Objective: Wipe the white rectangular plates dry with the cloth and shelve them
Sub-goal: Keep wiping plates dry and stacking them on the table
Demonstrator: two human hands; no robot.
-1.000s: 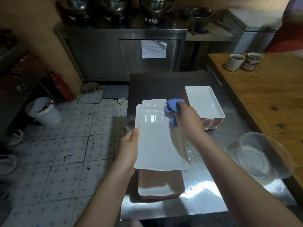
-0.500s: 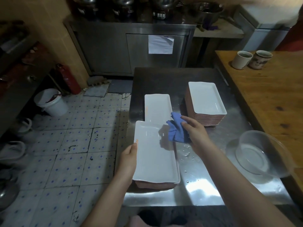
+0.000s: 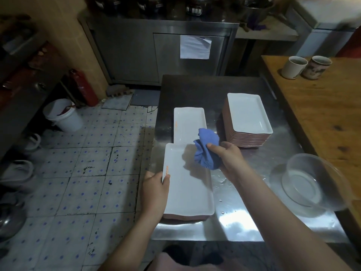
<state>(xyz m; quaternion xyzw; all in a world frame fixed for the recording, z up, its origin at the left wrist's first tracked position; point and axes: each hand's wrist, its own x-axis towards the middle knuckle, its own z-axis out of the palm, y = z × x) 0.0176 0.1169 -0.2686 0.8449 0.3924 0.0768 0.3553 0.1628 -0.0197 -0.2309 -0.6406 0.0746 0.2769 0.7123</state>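
Now gripping plate (image 3: 187,184) rim with left hand (image 3: 154,189), lower centre; clutching bunched cloth (image 3: 207,153) in right hand (image 3: 228,159) over it. Flatten cloth, sweep lengthwise, catch corners.

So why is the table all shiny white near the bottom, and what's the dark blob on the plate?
Head view: light glares off the wet steel table; the blob is the shadow of the blue cloth on the near plate.

Dim, tabletop glare, blurred edges
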